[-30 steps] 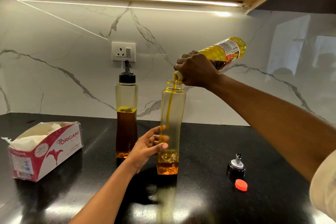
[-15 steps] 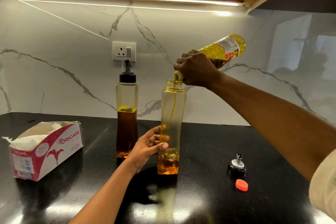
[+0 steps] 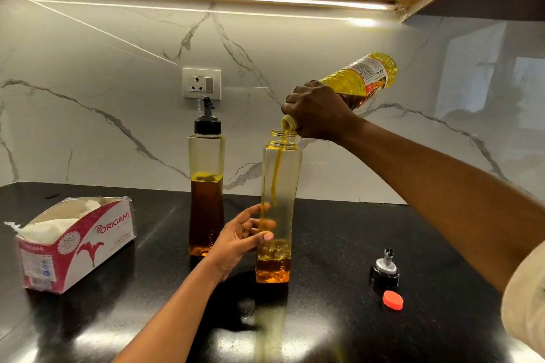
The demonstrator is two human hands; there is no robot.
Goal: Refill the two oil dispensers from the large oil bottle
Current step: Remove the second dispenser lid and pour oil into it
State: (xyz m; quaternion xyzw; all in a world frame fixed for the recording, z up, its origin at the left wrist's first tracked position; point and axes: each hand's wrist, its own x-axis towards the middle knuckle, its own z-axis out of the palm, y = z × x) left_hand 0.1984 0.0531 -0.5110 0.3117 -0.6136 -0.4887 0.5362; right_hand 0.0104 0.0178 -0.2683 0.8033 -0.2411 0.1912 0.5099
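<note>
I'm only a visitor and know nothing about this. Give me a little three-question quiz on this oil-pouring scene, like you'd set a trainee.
1. True or false: the capped dispenser holds less oil than the open dispenser.
2. The large oil bottle is gripped by: A) the left hand; B) the right hand; C) both hands.
3. Fill in: the black spout cap stands on the countertop beside a red ____.

Key
1. False; the capped dispenser holds far more.
2. B; the left hand steadies the open dispenser.
3. Cap: the red cap.
</note>
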